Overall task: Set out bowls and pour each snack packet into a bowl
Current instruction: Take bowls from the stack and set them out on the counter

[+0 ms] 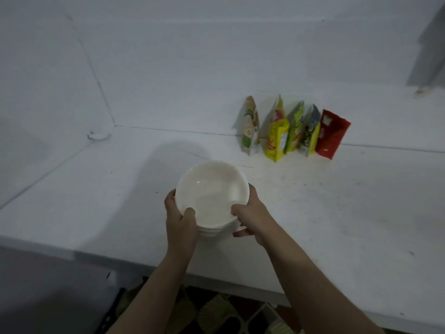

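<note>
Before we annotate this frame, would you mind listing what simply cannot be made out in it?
- Head view: how many bowls are stacked; the left hand and right hand cover the stack's sides.
- Print on the five packets: too small and dim to read.
- Whether any packet is opened: the tops are too small to tell.
- Grey object at upper right: cut off by the edge.

White counter (313, 213) bears five snack packets (289, 131), apparently upright.
</note>
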### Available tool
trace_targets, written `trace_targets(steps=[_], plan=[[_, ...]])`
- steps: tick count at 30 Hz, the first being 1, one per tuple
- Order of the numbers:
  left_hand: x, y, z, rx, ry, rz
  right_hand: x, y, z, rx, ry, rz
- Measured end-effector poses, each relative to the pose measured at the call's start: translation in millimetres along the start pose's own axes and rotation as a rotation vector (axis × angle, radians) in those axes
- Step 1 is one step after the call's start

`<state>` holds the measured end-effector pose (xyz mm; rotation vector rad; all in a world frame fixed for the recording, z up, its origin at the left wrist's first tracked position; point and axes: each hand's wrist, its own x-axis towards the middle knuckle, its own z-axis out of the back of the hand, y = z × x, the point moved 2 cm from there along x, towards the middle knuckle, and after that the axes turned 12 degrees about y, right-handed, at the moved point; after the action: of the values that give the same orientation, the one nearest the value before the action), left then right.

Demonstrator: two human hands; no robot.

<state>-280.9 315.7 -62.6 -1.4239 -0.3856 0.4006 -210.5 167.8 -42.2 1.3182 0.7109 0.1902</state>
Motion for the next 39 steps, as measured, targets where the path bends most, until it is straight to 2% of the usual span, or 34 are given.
trace_targets(steps=[7,12,17,22,27,31,34,36,39], plan=[[-5,15,37,0.005,-0.015,0.000,15,15,-35,-0.268,-0.133,0.196],[5,13,44,-0.006,0.092,-0.004,20,31,-30,-0.530,-0.247,0.395],[11,20,45,0.037,0.106,-0.017,20,30,-34,-0.621,-0.292,0.556],[18,19,48,0.212,0.110,-0.042,5,36,-39,-0.641,-0.360,0.787],[21,0,39,0.418,0.027,-0.173,-14,40,-37,-0.386,-0.515,0.811],[19,-27,22,0.196,0.089,-0.207,-25,45,-22,-0.054,-0.543,0.728],[16,-51,4,0.186,0.113,-0.298,-31,46,-4,0.173,-0.525,0.673],[14,-69,-14,0.045,0.210,-0.326,-35,45,9,0.345,-0.482,0.622],[16,-76,-51,-0.449,0.474,-0.161,-42,38,33,0.457,-0.417,0.562]])
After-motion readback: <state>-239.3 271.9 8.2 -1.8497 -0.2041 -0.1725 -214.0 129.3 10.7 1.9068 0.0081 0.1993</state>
